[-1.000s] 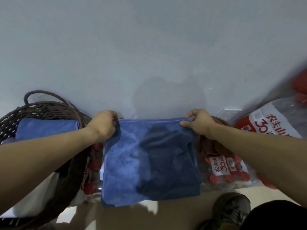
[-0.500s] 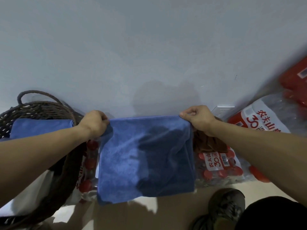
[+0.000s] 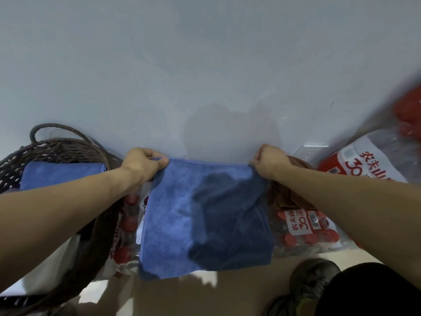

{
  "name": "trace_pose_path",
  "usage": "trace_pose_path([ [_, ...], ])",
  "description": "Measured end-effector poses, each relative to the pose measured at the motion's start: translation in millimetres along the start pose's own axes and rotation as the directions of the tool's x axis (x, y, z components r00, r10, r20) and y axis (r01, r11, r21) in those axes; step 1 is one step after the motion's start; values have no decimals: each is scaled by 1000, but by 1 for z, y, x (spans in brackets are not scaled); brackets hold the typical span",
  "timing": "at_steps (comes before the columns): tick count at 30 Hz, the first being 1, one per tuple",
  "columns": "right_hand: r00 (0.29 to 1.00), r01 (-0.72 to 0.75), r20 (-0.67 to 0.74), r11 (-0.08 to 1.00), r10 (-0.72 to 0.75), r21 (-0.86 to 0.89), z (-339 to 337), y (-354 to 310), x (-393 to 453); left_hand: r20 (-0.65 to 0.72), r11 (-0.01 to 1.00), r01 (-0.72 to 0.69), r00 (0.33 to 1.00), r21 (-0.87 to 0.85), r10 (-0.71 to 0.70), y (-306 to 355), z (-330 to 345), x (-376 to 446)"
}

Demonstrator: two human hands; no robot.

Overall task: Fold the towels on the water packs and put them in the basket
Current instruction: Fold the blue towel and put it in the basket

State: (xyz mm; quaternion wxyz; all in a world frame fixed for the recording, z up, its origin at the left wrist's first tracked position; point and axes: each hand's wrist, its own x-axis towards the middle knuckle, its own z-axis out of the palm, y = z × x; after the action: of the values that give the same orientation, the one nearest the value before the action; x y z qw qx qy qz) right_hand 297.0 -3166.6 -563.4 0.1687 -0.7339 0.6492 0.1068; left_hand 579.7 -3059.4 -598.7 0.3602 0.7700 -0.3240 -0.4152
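Observation:
A blue towel point(image 3: 205, 215) hangs doubled in front of me, its top edge stretched level between both hands. My left hand point(image 3: 142, 165) pinches the top left corner and my right hand point(image 3: 270, 161) pinches the top right corner. Behind and below the towel lie shrink-wrapped water packs point(image 3: 303, 233) with red caps. A brown towel point(image 3: 287, 197) lies crumpled on the pack just right of the blue one. The dark wicker basket point(image 3: 57, 147) stands at the left, with a folded blue towel point(image 3: 61, 176) inside it.
A pale wall fills the upper view, close behind the towel. More water packs point(image 3: 373, 160) with red labels are stacked at the right. My dark shoe point(image 3: 314, 283) and trouser leg stand on the beige floor at the lower right. A white sheet lies under the basket.
The hands and towel sit slightly higher in view than a second ago, then barely shift. The grip on both corners is unchanged.

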Motion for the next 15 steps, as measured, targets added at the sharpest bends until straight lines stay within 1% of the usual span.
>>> trace_pose_path([
  [1,998,66,28,995,-64,-71,1,-13,-6,24,998,-3,1000,-55,5,3,2,-3],
  [2,987,158,53,984,-154,-77,3,-29,-11,53,996,-13,998,-88,18,6,3,-6],
  [3,960,276,60,961,-274,-25,7,-46,-16,84,993,-24,996,-112,33,8,4,-9],
  [5,852,511,28,842,-523,172,12,-84,-28,121,986,-44,991,-162,64,11,6,-14],
  [6,804,563,24,775,-594,286,13,-100,-32,125,981,-53,989,-185,77,13,6,-17],
  [7,781,564,33,728,-623,390,14,-112,-34,120,975,-57,989,-214,84,15,6,-19],
  [9,790,513,35,692,-612,508,17,-126,-31,101,956,-44,992,-291,76,15,5,-22],
  [12,803,517,3,699,-595,494,19,-135,-23,98,947,1,995,-320,33,14,-1,-28],
  [15,802,535,-34,692,-596,486,24,-145,-16,116,977,42,993,-209,-18,2,-7,-44],
])
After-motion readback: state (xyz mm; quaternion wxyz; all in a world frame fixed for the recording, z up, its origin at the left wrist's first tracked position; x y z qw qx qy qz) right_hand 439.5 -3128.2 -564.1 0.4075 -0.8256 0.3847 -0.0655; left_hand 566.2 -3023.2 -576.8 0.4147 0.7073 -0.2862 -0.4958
